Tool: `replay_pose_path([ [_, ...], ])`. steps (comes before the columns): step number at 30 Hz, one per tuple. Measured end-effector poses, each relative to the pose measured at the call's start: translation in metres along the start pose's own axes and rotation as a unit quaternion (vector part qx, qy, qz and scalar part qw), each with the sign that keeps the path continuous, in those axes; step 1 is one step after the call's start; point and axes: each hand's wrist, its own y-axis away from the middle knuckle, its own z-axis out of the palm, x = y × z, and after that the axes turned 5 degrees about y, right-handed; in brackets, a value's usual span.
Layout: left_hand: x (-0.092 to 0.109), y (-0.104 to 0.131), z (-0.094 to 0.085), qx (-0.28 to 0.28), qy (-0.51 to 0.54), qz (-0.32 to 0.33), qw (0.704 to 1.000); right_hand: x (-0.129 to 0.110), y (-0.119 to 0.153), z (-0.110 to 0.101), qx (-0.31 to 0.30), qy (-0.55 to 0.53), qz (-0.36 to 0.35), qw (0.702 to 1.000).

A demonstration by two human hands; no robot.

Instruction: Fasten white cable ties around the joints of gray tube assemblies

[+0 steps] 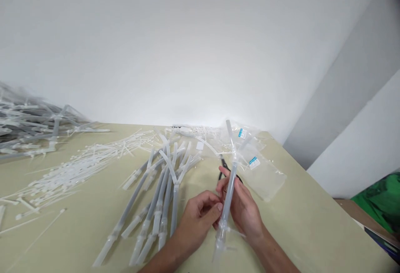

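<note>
- Right hand [248, 209], curled round a tube [229, 191].
- Left hand [198, 215], fingertips together beside it; I cannot tell its grip.
- Bags [266, 179], near far right corner of table [315, 227].

A pale yellow table [306, 235] spreads out around the right hand [248, 210]. Just beyond that hand I can see clear plastic bags [268, 181] with blue-and-white labels [254, 163] (the print is too small for me to read). Farther past it stands a white wall [187, 56], and well off to its right something glossy and green [381, 202] sits by a brown surface [359, 216].
</note>
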Motion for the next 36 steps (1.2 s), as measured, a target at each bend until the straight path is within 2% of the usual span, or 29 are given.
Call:
replay_pose_path([
  [4, 0.001, 0.001, -0.001, -0.046, 0.076, -0.067, 0.994, -0.002, 0.0, -0.005, -0.012, 0.027, 0.0, 1.0],
  [8, -0.006, 0.001, -0.003, -0.08, 0.103, -0.073, 0.989, -0.002, 0.001, -0.005, -0.015, 0.063, 0.007, 0.998],
  [13, -0.013, -0.001, -0.004, -0.089, 0.093, -0.05, 0.99, -0.003, 0.005, 0.0, -0.034, 0.067, 0.003, 0.997],
  [20, -0.011, 0.002, -0.004, -0.071, 0.069, -0.057, 0.993, -0.004, 0.005, -0.001, 0.008, 0.097, -0.059, 0.994],
  [26, -0.011, 0.002, -0.003, -0.077, 0.07, -0.068, 0.992, -0.01, 0.003, 0.004, 0.031, 0.133, -0.055, 0.989],
  [30, 0.0, 0.007, -0.003, -0.101, 0.034, -0.05, 0.993, -0.017, 0.004, 0.007, 0.062, 0.18, -0.083, 0.978],
  [33, 0.016, 0.012, -0.004, -0.111, -0.009, 0.003, 0.994, -0.019, 0.008, 0.012, 0.082, 0.217, -0.097, 0.968],
  [36, 0.03, 0.014, -0.004, -0.11, 0.037, 0.053, 0.992, -0.021, 0.012, 0.022, 0.089, 0.242, -0.101, 0.961],
])
